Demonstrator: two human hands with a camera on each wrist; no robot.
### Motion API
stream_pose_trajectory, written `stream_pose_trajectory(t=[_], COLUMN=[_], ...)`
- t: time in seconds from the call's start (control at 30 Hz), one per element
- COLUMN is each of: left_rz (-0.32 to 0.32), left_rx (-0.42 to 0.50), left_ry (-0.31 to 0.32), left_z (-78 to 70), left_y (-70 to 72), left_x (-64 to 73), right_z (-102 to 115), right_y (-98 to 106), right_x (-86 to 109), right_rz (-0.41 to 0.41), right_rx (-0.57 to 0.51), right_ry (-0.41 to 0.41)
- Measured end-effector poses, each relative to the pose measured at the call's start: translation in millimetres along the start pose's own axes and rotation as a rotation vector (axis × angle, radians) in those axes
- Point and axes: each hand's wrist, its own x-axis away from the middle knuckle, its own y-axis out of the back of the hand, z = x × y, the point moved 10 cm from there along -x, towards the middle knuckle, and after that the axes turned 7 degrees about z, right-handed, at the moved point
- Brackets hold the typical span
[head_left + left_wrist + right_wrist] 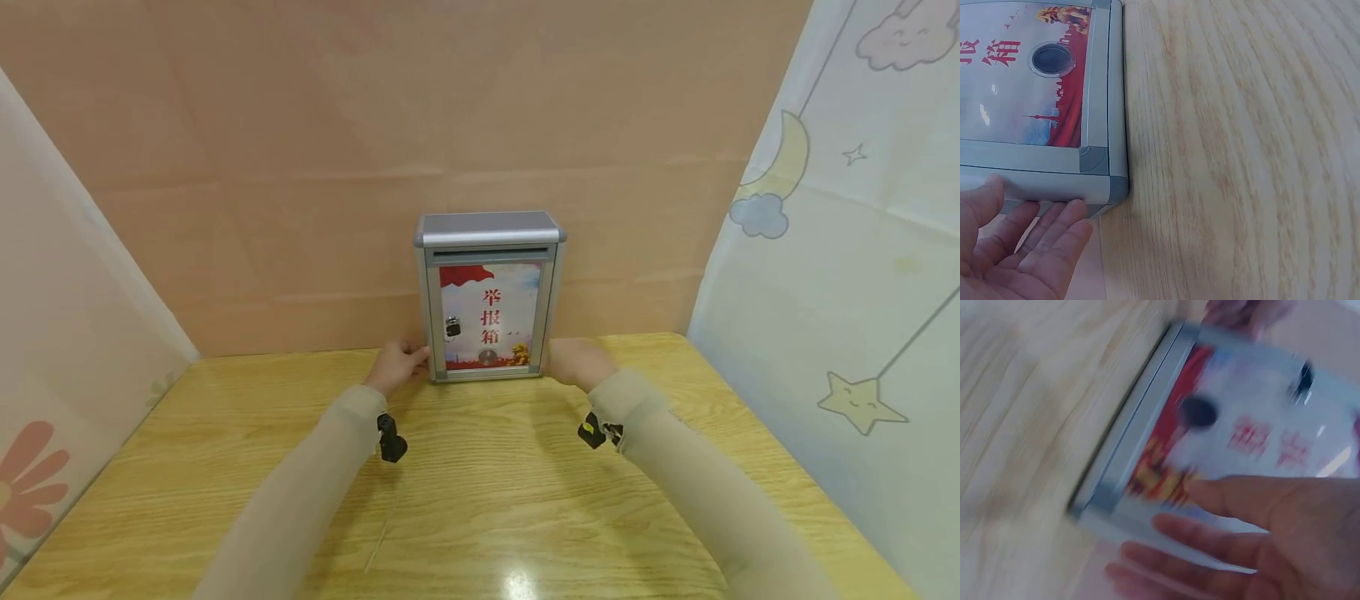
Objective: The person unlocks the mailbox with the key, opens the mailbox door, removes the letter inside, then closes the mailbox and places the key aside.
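Note:
A grey metal report box [489,321] with a slot near the top and red characters on its front panel stands upright at the back of the wooden table [480,483]. A small dark lock [453,327] sits at the panel's left. My left hand [401,365] is at the box's lower left side; in the left wrist view its thumb and loosely bent fingertips [1075,209] touch the side wall. By the lower right side is my right hand [579,362], blurred in the right wrist view, its fingers [1166,556] stretched out and spread alongside the box.
A plain pinkish cloth backdrop [300,167] hangs right behind the box. Light patterned cloth walls flank the table, the right wall [832,275] with moon and star prints. Small black wrist cameras are strapped on both sleeves.

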Motion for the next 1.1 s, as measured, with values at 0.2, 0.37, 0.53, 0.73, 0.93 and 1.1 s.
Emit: stream_pose_trajectory(t=[0.2, 0.37, 0.53, 0.73, 0.93, 1.1], left_rz=[0.018, 0.018, 0.025, 0.025, 0.005, 0.006], left_rx=[0.009, 0.014, 0.028, 0.023, 0.016, -0.004], left_ry=[-0.011, -0.014, -0.012, -0.013, 0.000, 0.006], left_z=[0.9, 0.0, 0.7, 2.6, 0.8, 1.6], left_y=[1.4, 2.3, 0.7, 0.7, 2.0, 1.8], left_x=[-3.0, -4.0, -3.5, -2.6, -0.1, 0.1], right_z=[105.0, 155.9, 169.0, 169.4, 172.3, 177.0], right_y=[31.1, 38.4, 27.1, 20.6, 20.7, 20.1], right_x=[25.2, 37.0, 27.5, 22.6, 18.9, 16.4], right_rz=[-0.415, -0.734, -0.800, -0.798, -0.770, -0.772], right_rx=[0.137, 0.314, 0.522, 0.572, 0.581, 0.655], right_ry=[0.337, 0.478, 0.428, 0.411, 0.409, 0.410])
